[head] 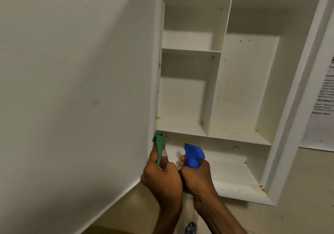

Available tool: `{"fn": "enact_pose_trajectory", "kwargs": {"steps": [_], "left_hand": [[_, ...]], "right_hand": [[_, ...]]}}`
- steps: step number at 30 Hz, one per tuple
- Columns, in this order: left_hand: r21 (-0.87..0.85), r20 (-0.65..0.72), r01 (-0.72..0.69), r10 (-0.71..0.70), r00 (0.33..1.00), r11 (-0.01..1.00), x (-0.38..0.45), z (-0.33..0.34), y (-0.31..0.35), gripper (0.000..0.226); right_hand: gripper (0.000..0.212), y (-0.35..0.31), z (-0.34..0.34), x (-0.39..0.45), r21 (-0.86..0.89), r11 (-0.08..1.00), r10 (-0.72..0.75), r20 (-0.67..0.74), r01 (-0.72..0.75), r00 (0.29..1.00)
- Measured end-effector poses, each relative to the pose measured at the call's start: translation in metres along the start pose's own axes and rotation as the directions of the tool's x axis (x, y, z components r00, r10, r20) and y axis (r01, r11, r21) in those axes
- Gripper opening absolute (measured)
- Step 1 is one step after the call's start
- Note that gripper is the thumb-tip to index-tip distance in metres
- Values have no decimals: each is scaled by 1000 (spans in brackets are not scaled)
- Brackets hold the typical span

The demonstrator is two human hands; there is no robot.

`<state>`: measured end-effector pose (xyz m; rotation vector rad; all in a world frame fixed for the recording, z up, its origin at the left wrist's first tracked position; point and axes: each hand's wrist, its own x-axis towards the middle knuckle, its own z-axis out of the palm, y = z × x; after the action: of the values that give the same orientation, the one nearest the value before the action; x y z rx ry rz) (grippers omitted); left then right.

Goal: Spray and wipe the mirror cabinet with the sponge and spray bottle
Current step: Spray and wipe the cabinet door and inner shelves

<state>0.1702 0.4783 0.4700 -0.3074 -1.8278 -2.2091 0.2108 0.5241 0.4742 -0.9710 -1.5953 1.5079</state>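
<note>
The white mirror cabinet (240,139) hangs open in front of me, its shelves bare and spotted with yellow-brown stains. Its door (75,89) swings out to the left and shows its plain white inner face. My left hand (162,176) grips a folded green sponge (159,147) and presses it against the door's lower hinge-side edge. My right hand (197,176) is closed around the neck of a spray bottle with a blue trigger head (193,155), held just below the lowest shelf. The nozzle points to the upper left. The bottle's body is mostly hidden behind my hands.
A printed paper notice (323,98) is stuck on the wall to the right of the cabinet. The beige wall (298,197) runs below and beside the cabinet frame. Rust spots mark the bottom right corner of the cabinet.
</note>
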Motion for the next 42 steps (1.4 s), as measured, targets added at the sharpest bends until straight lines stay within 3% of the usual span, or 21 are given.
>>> {"fn": "enact_pose_trajectory", "kwargs": {"steps": [3,6,11,14,17,24,30,36,39,42], "left_hand": [[-4,-18,-20,20,1000,1000,0,6,-1,37],[11,-37,-62,63,997,998,-1,15,-1,43],[59,-31,-136,138,990,989,0,29,-2,55],[87,-58,-182,187,981,979,2,37,-6,54],[122,-56,-200,208,977,972,4,46,-8,52],[185,-3,-144,147,989,972,7,60,-8,31],[169,16,-4,1,1000,986,5,78,-4,27],[177,-10,86,-86,996,980,0,87,5,23],[166,-23,102,-99,995,981,-6,91,8,23],[142,-19,111,-109,994,984,-15,96,10,20]], "right_hand": [[10,4,0,4,-29,1000,-4,-64,2,998],[13,7,-5,9,-44,999,17,-84,-20,996],[2,5,-21,9,-53,998,42,-13,-43,999],[4,4,-30,8,-47,997,65,42,-63,997],[10,3,-40,10,-14,997,80,9,-80,997],[38,3,-68,8,59,996,66,-40,-64,997],[32,13,-100,9,13,997,73,-166,-72,983],[51,16,-125,-3,-165,984,-100,-193,68,976],[64,17,-133,-12,-133,985,-138,-190,114,972],[64,22,-136,-14,-79,991,-123,-192,110,974]]}}
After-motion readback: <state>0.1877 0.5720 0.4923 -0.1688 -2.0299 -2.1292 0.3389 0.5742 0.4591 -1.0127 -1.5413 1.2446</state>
